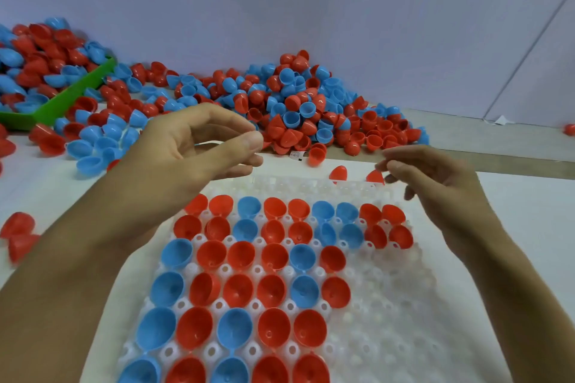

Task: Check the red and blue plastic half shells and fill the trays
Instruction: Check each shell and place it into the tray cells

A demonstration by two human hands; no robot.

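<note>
Plastic tray: translucent white, cupped grid, sits on white table right in front of person. Left + centre cups filled w/ shells, open side up; right-hand cols and far row look bare.
Seated shells: red + blue mixed, no clear colour pattern. Some in the upper rows lean, e.g. blue one looks tilted on edge, not fully down.
Loose pile: big heap of red/blue halves at far side of table, well apart from hands; more spill out of green bin far left.
Left hand: raised over tray's far edge, fingers curled, thumb and forefinger tips close together. Nothing clearly pinched, maybe sth thin/clear, can't tell.
Right hand: raised near tray's far right corner, fingers loosely bent, tips close; no shell visibly held. Two red halves lie just beyond tray edge, near its fingertips.
Risk 1: forearms hang low over filled rows. A sleeve-level brush prob tips or pops light shells out of cups.
Risk 2: tilted shells left unseated may jam neighbours or get knocked off.
Risk 3: mixed pile slides easily; a grab at its foot could roll halves onto tray or off table.
Risk 4: motion blur suggests fast pace, so a cracked half could pass unchecked.
</note>
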